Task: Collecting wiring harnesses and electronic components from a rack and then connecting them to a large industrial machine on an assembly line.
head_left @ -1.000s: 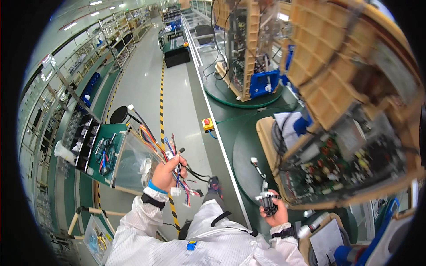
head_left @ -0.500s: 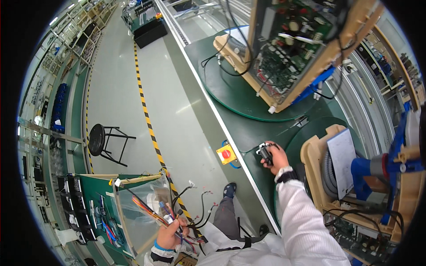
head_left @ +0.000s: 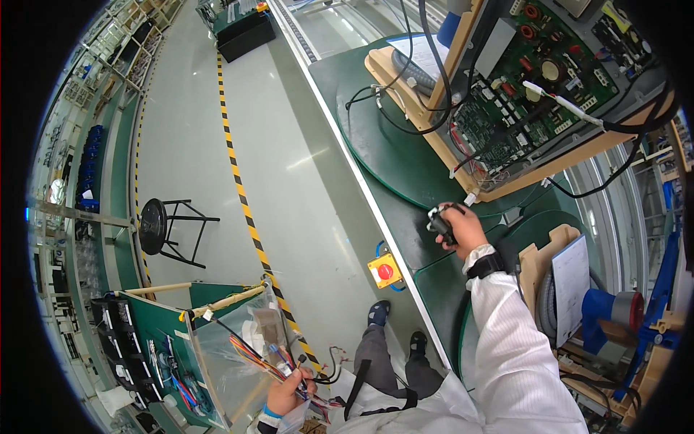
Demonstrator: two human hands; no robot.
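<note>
While the left hand clasps a multicoloured wire bundle slanting up-left, the right hand wraps round a small black-and-silver part (a clamp, perhaps; much is hidden), sitting nearer the tan-framed green circuit board, which lies up-right of it.

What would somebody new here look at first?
Probably the green circuit boards in the open tan-framed unit at upper right. Next, the red button on its yellow box beside the bench edge, right of centre. Then the colourful wires in the left hand, near the bottom.
</note>
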